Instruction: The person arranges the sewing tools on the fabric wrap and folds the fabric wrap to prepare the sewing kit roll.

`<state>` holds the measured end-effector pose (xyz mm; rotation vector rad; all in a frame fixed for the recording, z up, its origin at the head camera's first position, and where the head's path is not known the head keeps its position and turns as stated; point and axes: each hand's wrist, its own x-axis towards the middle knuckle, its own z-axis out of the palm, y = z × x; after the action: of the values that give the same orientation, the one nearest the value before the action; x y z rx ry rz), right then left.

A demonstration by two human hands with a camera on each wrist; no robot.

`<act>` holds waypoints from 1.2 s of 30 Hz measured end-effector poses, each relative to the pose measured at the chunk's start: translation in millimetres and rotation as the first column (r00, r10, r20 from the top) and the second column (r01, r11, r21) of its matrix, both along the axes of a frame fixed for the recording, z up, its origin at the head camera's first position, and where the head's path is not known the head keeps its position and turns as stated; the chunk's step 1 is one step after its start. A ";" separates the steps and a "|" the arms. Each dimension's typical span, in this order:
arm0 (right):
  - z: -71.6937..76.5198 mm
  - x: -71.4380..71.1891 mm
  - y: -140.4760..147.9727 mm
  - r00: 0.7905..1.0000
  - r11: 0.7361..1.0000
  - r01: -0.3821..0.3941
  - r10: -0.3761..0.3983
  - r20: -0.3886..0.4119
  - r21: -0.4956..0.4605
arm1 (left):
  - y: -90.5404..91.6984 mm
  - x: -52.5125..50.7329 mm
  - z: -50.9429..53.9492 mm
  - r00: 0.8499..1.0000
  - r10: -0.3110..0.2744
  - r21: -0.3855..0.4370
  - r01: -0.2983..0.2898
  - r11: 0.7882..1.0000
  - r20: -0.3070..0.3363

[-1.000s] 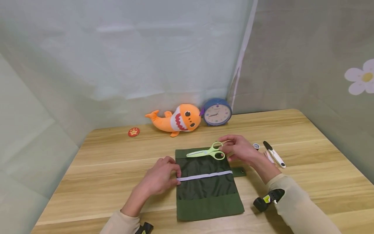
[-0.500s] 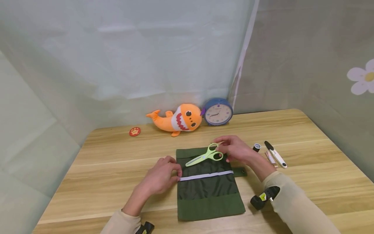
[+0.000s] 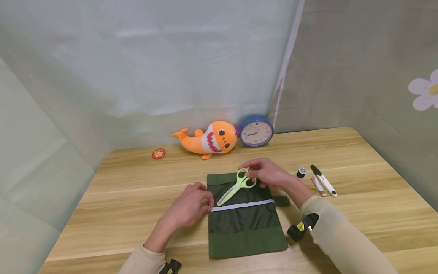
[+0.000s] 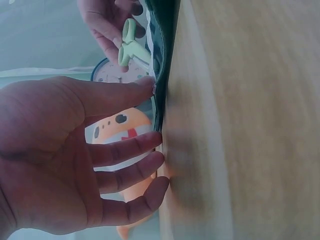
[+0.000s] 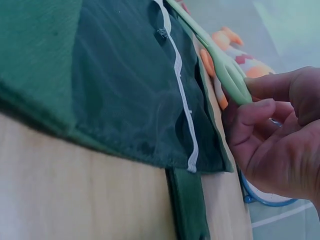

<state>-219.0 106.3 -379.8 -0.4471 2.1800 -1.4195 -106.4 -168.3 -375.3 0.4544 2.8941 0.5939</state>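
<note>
Pale green scissors (image 3: 236, 187) slant over the upper half of a dark green fabric roll-up pouch (image 3: 248, 239), their blades pointing toward a white elastic band (image 3: 239, 206) across it. My right hand (image 3: 265, 173) pinches the scissors by the handle loops, thumb and fingertips on the plastic (image 5: 232, 82). At the pouch's left edge, my left hand (image 3: 191, 203) pinches the fabric near the band's end between thumb and index finger. In the left wrist view its other fingers (image 4: 132, 165) extend along the edge by the table. The index fingertip is partly hidden there.
To the right lie a black thread spool (image 3: 301, 172), a small pink-and-white item (image 3: 318, 186) and a white tool with a black end (image 3: 324, 180). Behind stand an orange plush shark (image 3: 215, 137), a blue alarm clock (image 3: 256, 131) and a red badge (image 3: 159, 153).
My right hand has moved left with the scissors, and they have turned from nearly level to slanting, blade tips now down near the elastic band. My left hand stays at the pouch's edge.
</note>
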 end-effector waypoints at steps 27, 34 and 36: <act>6.4 -20.0 -55.7 0.995 0.993 -0.087 0.091 -0.043 0.074 | 1.3 0.5 2.0 1.000 0.005 -0.002 -0.005 1.000 -0.004; 4.7 -17.6 -78.8 0.975 0.976 -0.141 0.166 -0.149 0.165 | 1.1 0.7 1.9 1.000 0.006 0.009 -0.006 1.000 0.000; 3.9 -16.5 -85.1 0.967 0.969 -0.150 0.185 -0.173 0.197 | 0.8 1.3 1.4 1.000 0.008 0.012 -0.008 1.000 -0.003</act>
<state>-235.5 21.2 -375.9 -0.7073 2.3338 -1.1137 -105.1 -167.4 -373.9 0.4461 2.8984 0.6122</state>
